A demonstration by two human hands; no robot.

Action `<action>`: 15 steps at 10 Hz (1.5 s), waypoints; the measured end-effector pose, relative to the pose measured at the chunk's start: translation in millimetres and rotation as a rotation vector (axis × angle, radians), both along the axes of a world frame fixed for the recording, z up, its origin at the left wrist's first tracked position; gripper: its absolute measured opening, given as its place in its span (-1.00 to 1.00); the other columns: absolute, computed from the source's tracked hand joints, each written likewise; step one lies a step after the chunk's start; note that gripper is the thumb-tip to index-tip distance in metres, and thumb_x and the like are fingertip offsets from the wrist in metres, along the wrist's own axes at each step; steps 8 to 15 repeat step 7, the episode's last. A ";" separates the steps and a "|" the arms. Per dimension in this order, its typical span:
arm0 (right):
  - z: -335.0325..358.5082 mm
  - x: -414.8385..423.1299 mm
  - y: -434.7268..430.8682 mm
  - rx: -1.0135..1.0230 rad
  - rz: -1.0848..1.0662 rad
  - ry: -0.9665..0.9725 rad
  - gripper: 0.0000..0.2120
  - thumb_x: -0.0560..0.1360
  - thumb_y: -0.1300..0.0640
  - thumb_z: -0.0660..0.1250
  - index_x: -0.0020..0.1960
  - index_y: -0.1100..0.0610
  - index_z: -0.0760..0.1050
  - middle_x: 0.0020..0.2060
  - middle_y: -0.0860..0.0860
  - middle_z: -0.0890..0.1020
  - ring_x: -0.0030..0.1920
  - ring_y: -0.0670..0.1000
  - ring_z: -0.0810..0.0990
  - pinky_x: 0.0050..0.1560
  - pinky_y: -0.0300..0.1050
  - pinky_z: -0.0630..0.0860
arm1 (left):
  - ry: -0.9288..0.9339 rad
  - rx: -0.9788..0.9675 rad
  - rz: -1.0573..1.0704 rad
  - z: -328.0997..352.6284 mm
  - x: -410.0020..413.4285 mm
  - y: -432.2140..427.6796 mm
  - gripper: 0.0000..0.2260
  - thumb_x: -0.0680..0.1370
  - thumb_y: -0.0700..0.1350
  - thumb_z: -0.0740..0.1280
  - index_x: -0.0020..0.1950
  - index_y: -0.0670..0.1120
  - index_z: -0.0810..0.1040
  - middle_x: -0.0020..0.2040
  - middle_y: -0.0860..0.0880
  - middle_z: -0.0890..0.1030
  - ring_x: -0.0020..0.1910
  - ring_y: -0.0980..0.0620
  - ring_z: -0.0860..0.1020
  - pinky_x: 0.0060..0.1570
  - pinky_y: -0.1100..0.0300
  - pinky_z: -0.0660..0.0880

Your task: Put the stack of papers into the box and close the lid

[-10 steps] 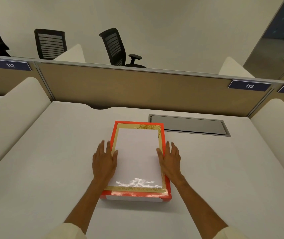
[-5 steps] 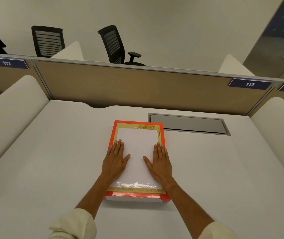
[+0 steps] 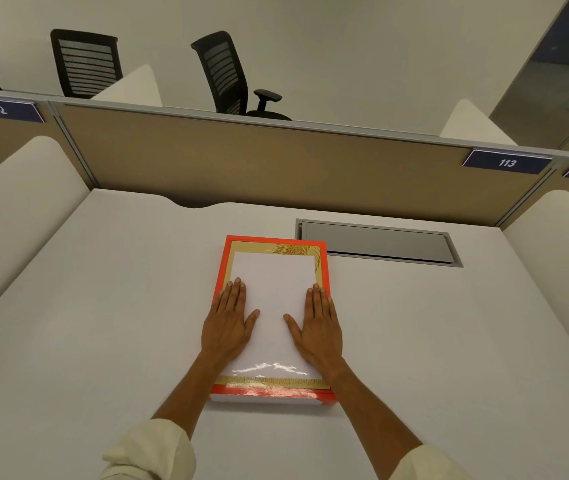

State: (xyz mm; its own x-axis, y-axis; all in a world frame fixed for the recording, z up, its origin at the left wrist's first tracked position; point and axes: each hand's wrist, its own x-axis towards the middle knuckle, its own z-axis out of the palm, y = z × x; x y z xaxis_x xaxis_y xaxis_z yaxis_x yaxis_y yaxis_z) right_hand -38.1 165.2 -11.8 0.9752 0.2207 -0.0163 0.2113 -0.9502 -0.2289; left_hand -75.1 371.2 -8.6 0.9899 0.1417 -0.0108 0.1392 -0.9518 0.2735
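A flat box lies in the middle of the white desk, its white side showing at the near edge. Its glossy lid, with an orange rim, a gold border and a white centre, sits flat on top of it. My left hand rests palm down on the lid's left side, fingers straight and thumb spread. My right hand lies the same way on the right side. Neither hand holds anything. No stack of papers is visible.
A grey metal cable hatch is set into the desk just behind and to the right of the box. A tan partition closes the back, white curved dividers stand at both sides, and black office chairs are beyond.
My hands moved from the lid's side edges onto its top, first near the centre, now spread slightly apart toward its left and right borders. The box stays where it was.
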 end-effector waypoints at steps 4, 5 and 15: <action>1.6 -1.1 1.1 -0.011 -0.020 0.023 -0.16 0.54 -0.38 -0.10 0.60 0.11 -0.23 0.60 0.02 -0.14 0.60 0.02 -0.16 0.60 -0.07 -0.13 | 0.008 0.043 -0.004 -0.7 -0.7 -1.2 -0.17 0.47 0.35 -0.36 0.61 -0.11 -0.07 0.63 -0.07 -0.03 0.61 -0.03 -0.06 0.58 0.07 -0.10; 5.2 -1.1 0.9 0.012 -0.020 0.049 -0.17 0.54 -0.37 -0.08 0.60 0.12 -0.23 0.60 0.02 -0.14 0.60 0.02 -0.16 0.60 -0.07 -0.13 | 0.014 0.036 -0.004 0.7 -1.1 -0.5 -0.14 0.44 0.37 -0.41 0.61 -0.11 -0.10 0.63 -0.07 -0.06 0.61 -0.03 -0.08 0.58 0.07 -0.10; 17.1 0.2 -5.1 0.065 0.013 0.034 -0.21 0.57 -0.33 -0.05 0.60 0.11 -0.18 0.60 0.02 -0.09 0.60 0.01 -0.14 0.58 -0.11 -0.17 | -0.027 -0.022 0.018 13.4 -0.9 -9.1 -0.02 0.34 0.42 -0.52 0.60 -0.12 -0.09 0.63 -0.08 -0.07 0.61 -0.04 -0.08 0.57 0.07 -0.13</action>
